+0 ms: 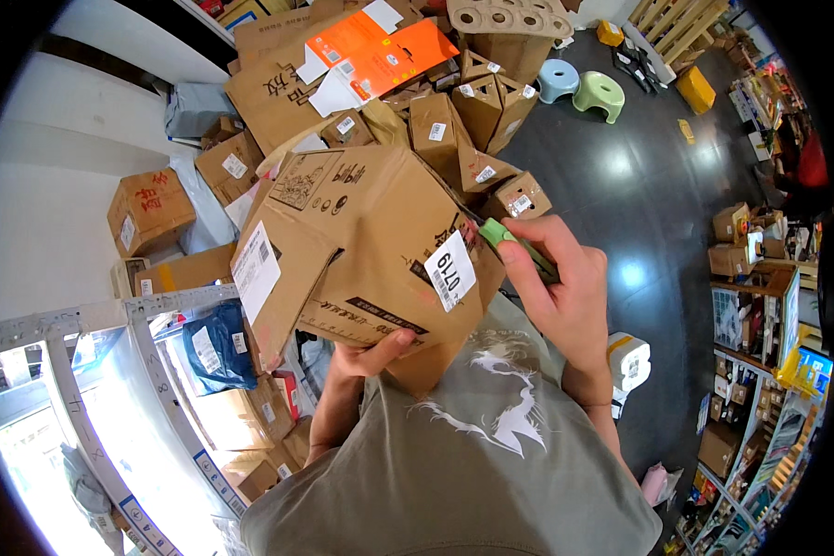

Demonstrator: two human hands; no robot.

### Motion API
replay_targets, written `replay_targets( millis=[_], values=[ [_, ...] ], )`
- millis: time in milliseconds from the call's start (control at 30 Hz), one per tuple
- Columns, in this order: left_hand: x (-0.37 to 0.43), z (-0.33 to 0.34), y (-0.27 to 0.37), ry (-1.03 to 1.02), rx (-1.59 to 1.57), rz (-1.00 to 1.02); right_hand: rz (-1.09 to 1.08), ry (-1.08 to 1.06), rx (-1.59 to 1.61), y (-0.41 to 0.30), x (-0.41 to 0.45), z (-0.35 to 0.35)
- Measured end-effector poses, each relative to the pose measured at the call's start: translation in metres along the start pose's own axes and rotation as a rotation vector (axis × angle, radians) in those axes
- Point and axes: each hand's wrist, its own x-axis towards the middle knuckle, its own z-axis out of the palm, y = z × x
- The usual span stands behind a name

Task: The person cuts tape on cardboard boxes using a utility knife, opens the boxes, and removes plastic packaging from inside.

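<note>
A brown cardboard box (389, 215) is held up, tilted, in front of my grey T-shirt (563, 472). Its faces carry dark print and two white labels with writing. My left hand (370, 356) grips the lower edge, thumb on the printed face and fingers hidden behind. At the right side of the box, my right hand (552, 285) holds a green box cutter (518, 247) between thumb and fingers. The cutter's tip lies against the box's right edge; whether a blade is out cannot be made out.
Beyond the box lie flattened cardboard, an orange-and-white carton (382, 59) and several small labelled boxes (445, 132). Metal shelving (139, 347) with parcels stands at left. Two plastic stools, blue (558, 78) and green (599, 94), sit on the dark floor (639, 181). Stocked shelves (737, 431) line the right.
</note>
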Motion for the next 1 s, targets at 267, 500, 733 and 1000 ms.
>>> replay_targets(
  millis=[267, 500, 733, 1000],
  values=[
    [-0.002, 0.001, -0.010, 0.046, 0.058, -0.037, 0.084, -0.075, -0.177, 0.021, -0.029, 0.000],
    [0.007, 0.003, -0.017, 0.032, 0.040, -0.197, 0.138, -0.013, 0.024, 0.043, -0.005, 0.012],
    [0.018, 0.003, -0.045, 0.361, -0.026, -0.168, 0.162, -0.117, -0.224, 0.068, -0.015, -0.002],
    [0.038, 0.019, -0.053, 0.019, 0.081, -0.318, 0.235, 0.061, 0.058, 0.077, 0.000, -0.017]
  ],
)
